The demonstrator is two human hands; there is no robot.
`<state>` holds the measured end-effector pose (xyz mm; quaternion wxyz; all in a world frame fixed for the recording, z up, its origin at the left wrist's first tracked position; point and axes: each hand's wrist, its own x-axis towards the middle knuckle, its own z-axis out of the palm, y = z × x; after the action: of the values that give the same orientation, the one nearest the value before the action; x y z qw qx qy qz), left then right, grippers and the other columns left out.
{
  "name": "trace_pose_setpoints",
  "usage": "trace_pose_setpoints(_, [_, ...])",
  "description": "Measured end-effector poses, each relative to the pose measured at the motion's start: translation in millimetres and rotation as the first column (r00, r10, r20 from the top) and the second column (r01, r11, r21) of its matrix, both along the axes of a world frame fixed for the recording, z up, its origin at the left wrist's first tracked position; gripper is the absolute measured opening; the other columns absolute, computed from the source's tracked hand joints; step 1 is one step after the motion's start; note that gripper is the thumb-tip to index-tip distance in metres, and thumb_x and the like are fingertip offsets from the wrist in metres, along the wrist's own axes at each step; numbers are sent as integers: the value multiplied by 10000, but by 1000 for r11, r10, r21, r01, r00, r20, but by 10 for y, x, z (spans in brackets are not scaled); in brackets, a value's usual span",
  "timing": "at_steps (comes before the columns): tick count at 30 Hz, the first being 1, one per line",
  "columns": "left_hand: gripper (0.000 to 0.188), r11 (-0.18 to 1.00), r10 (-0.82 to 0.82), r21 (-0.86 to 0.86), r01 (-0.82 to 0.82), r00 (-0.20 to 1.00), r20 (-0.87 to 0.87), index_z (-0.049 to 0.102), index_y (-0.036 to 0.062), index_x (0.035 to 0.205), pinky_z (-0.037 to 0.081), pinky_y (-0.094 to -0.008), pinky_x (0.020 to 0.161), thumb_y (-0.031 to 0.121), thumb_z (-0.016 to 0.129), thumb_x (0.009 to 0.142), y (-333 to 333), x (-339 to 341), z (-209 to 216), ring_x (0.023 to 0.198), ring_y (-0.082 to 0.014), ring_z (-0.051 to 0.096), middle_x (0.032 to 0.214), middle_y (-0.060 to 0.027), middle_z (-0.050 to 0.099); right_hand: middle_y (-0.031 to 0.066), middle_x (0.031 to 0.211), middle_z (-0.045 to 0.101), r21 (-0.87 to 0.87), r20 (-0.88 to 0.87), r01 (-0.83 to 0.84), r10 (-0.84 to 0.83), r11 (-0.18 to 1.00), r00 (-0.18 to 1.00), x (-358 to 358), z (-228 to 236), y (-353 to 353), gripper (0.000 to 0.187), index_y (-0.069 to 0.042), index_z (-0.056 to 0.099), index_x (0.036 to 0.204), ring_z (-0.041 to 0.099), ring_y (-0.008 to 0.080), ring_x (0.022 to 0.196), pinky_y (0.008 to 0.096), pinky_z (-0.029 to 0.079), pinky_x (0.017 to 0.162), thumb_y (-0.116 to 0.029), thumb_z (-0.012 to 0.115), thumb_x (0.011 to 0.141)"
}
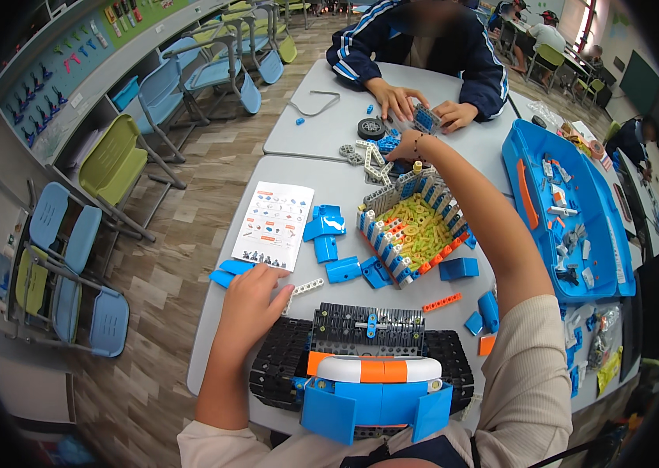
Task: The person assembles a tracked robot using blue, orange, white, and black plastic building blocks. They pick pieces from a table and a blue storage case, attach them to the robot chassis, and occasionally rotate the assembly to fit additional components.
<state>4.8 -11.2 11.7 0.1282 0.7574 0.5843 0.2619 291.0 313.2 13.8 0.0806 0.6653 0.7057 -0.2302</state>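
Printed leaflet (273,225): one
Tracked brick vehicle (380,398): one
Vehicle's black tracks (279,365): two
Brick-walled box (382,243): one
Loose orange perforated beam (442,303): one
Black-tyred wheel (371,129): one
Grey strap (333,101): one

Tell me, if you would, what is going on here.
The person's right hand reaches forward to blue parts, its grip unclear. The left hand is by the lower edge of a printed sheet. Opposite, a co-worker's hands are at a blue-and-grey piece. A tracked model stands nearest the person; beyond it, a box holds yellow pieces.
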Motion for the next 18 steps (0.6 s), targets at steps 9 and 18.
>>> trace_pose_setpoints(9, [211,1000,-6,19,6,1000,-30,667,14,955,461,-400,692,167,675,811,0,-13,-17,765,-268,610,821,-110,615,86,705,615,44,-157,-25,32,999,987,155,215,-130,461,12,660,770,557,176,523,317,447,453,-427,788,714])
trace_pose_setpoints(18, [211,999,5,49,-4,1000,-12,660,12,948,474,-399,696,158,682,797,26,-73,-111,768,-302,613,826,-143,608,134,617,626,525,-250,-119,286,843,925,854,987,-1416,450,33,687,779,614,241,552,387,476,550,-416,713,780])
